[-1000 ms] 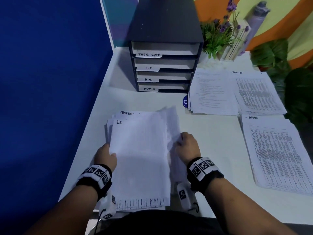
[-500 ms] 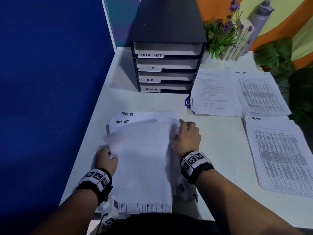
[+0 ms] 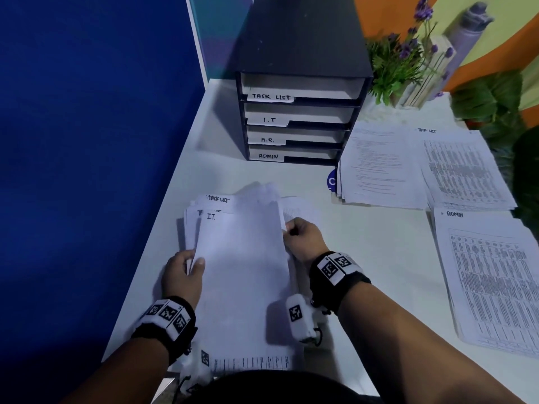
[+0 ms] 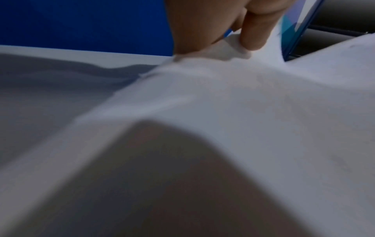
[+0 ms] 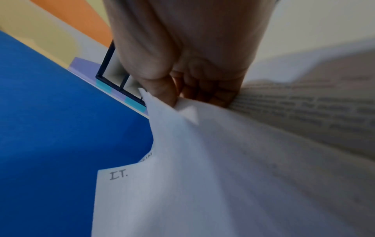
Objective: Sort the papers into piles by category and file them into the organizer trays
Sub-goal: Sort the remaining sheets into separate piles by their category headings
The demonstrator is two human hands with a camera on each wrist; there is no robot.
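Note:
A stack of unsorted papers (image 3: 221,205) lies near the table's front left, with sheets headed TASK LIST showing at its far end. On top, a sheet headed I.T. (image 3: 245,275) is lifted off the stack. My left hand (image 3: 183,275) pinches its left edge, thumb on top. My right hand (image 3: 300,237) pinches its right edge between thumb and fingers; the I.T. sheet (image 5: 182,184) bends upward in the right wrist view. The black organizer (image 3: 300,83) stands at the back with trays labelled TASK LIST, I.T, H.R. and ADMIN.
Sorted piles lie on the right: a text pile (image 3: 379,167), a TASK LIST pile (image 3: 463,167) and an ADMIN pile (image 3: 495,281). A potted plant (image 3: 402,59) and a bottle (image 3: 469,30) stand behind them. A blue partition (image 3: 87,141) borders the table's left side.
The sheet headed TASK LIST seen on top half a second ago is now behind the I.T. sheet, which both hands have lifted by its edges. The right hand moved slightly nearer.

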